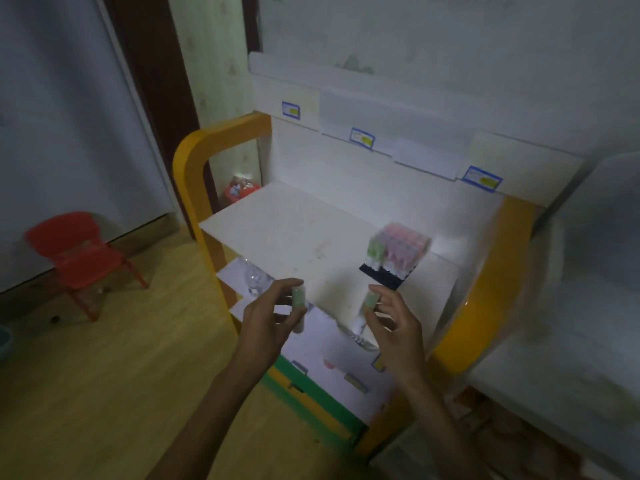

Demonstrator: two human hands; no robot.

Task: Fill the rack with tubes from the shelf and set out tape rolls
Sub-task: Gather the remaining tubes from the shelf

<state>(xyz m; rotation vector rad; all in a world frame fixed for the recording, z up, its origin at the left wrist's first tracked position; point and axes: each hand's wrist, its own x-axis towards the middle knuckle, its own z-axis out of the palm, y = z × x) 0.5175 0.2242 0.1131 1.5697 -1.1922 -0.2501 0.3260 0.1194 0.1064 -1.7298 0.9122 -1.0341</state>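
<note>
a: start at nine o'clock. what's there?

b: a red chair [78, 252] on the wood floor, well apart from the shelf unit [194, 157] with its yellow frame.

a: and the left hand [266, 315]?

b: raised in front of the shelf's front edge, forearm coming up from six o'clock. thumb and fingers pinch a green-capped tube [299, 306], held roughly upright, cap on top.

a: the right hand [394, 327]?

b: just to three o'clock of the left, palm turned inward. its fingertips pinch a second green-capped tube [367, 304], tilted, cap up. the two hands are near each other but apart.

a: where's the rack?

b: the dark rack [386, 277] sits on the white shelf board [277, 230] at about one o'clock from the right hand, already packed with pink-capped tubes [403, 244] and a few green ones [375, 249] at its left end. the picture is blurred, so i can't count them.
</note>
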